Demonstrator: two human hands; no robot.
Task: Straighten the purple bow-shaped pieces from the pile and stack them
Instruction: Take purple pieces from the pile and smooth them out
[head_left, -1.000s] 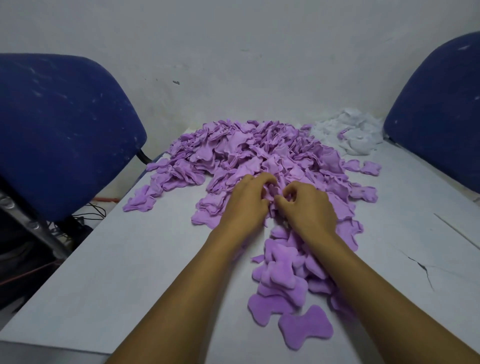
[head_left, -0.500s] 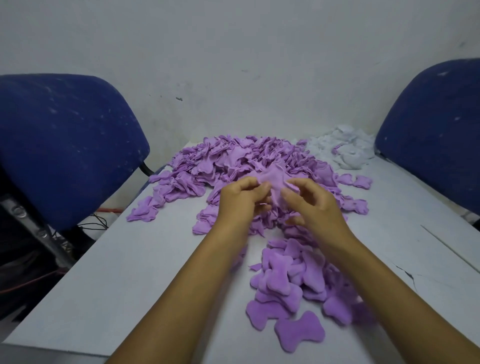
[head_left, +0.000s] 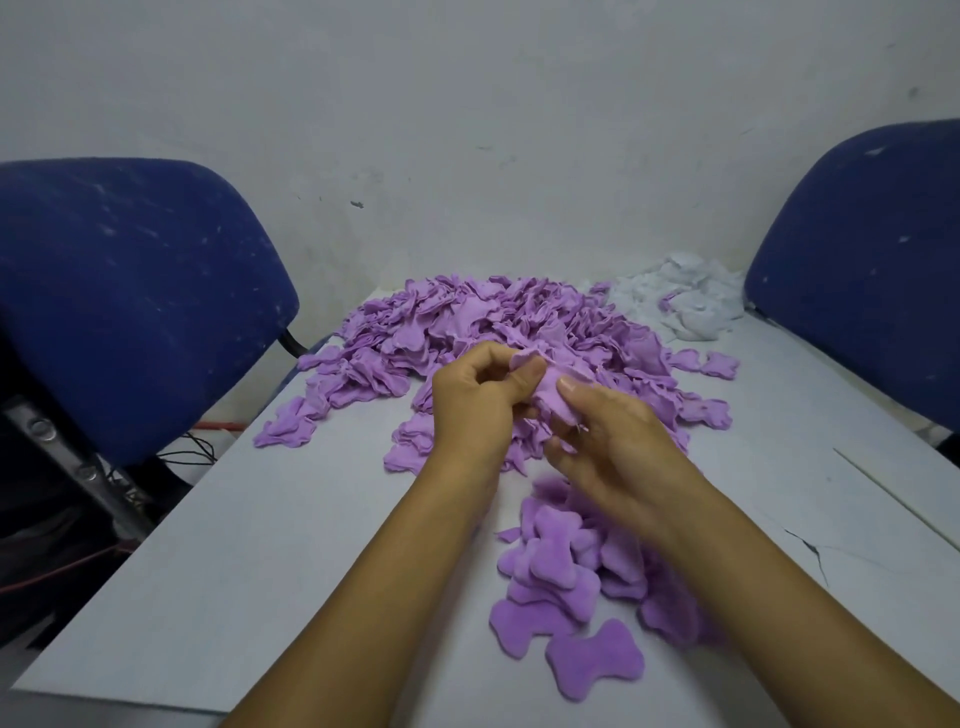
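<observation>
Hands meet over the near edge of the big pile (head_left: 483, 332) of purple bow-shaped pieces, and between them I see one crumpled piece (head_left: 550, 387) lifted clear of the heap. My left hand (head_left: 475, 405) has its fingers curled, thumb and forefinger pinching the piece's left end. My right hand (head_left: 618, 441) pinches the other end, thumb on top with the nail facing the camera, the remaining fingers curled underneath. The piece sits bunched and folded between the two grips, not yet flat.

Beyond the hands the loose pile spreads across the far half of the grey table (head_left: 260, 545), reaching almost to the wall (head_left: 467, 130), with a few strays at its left and right edges. Nearer to me, below my right forearm, lies a smaller group of flattened pieces (head_left: 561, 566) overlapping one another, and a single flat piece (head_left: 595, 660) rests just in front of them, touching the group's edge.

At the far right corner of the table I see a heap of white pieces (head_left: 691, 301) just beside the purple pile. A blue chair back (head_left: 124, 291) stands off the table's left side and another blue chair back (head_left: 872, 260) off its right. Cables (head_left: 197, 447) show on the floor below the left chair.
</observation>
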